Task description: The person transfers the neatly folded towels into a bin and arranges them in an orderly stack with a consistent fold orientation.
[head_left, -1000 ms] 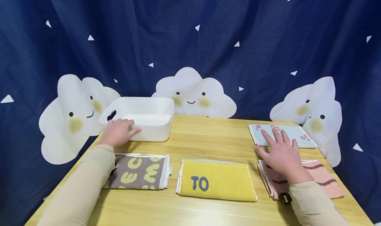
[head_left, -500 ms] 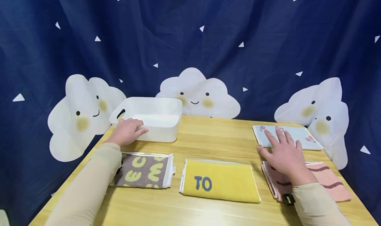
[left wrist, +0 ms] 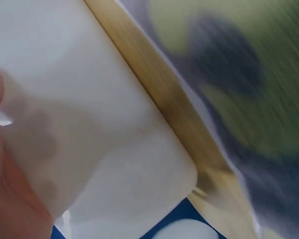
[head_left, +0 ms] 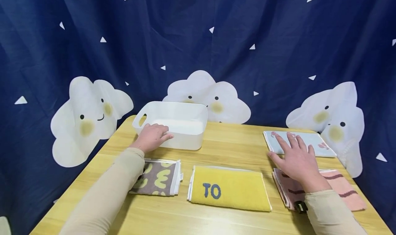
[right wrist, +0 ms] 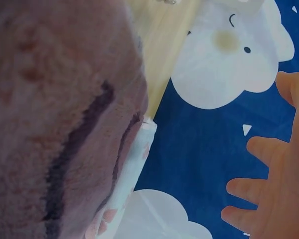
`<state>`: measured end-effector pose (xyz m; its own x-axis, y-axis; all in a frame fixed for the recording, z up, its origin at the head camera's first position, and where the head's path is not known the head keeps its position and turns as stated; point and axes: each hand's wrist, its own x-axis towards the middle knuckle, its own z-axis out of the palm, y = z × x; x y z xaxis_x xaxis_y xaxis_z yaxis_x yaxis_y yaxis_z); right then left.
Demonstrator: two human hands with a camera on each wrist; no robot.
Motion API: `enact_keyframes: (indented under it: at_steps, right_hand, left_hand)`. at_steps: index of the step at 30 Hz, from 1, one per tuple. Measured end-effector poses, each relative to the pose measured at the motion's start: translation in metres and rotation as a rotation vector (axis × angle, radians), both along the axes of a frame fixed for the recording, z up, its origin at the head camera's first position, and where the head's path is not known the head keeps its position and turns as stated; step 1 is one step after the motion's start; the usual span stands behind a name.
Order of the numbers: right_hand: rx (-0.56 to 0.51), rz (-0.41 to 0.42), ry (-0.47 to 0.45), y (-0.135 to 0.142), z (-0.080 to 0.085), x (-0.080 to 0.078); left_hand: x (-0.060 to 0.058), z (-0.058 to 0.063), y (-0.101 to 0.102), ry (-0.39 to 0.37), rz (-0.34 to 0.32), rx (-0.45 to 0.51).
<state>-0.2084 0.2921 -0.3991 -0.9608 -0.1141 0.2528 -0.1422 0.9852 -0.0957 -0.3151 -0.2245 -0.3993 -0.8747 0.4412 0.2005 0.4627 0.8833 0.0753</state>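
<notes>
A white plastic storage bin (head_left: pixel 187 142) stands at the back left of the table. My left hand (head_left: pixel 151 137) grips its near rim, fingers over the edge and thumb outside; finger shadows show through the bin wall (left wrist: pixel 99 119) in the left wrist view. My right hand (head_left: pixel 298 162) hovers with spread fingers, its tips over a light blue folded towel (head_left: pixel 318 147) with pink flowers. Beneath that wrist lies a pink striped folded towel (head_left: pixel 343 187), partly covered in the head view. The right wrist view shows a gap between this hand (right wrist: pixel 279 169) and the towels.
A yellow folded towel (head_left: pixel 238 190) marked "TO" lies in the middle of the wooden table (head_left: pixel 173 216). Left of it is a grey-brown folded towel (head_left: pixel 164 178) with yellow letters, partly under my left forearm. A dark blue curtain (head_left: pixel 185 32) with clouds hangs behind.
The bin has slid right along the table with my left hand gripping it, and the left forearm covers more of the grey-brown towel. My right hand stays put. The head view has shifted slightly.
</notes>
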Motion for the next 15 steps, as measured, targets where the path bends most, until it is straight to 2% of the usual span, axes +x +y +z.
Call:
enact_keyframes:
  at_steps: [9, 15]
  right_hand:
    - [0.005, -0.002, -0.016, -0.003, 0.001, -0.001]
    - [-0.002, -0.007, -0.005, -0.003, 0.003, -0.001]
  left_hand:
    - [0.003, 0.001, 0.04, -0.008, -0.029, -0.054]
    - [0.003, 0.0, 0.06, 0.022, -0.081, -0.073]
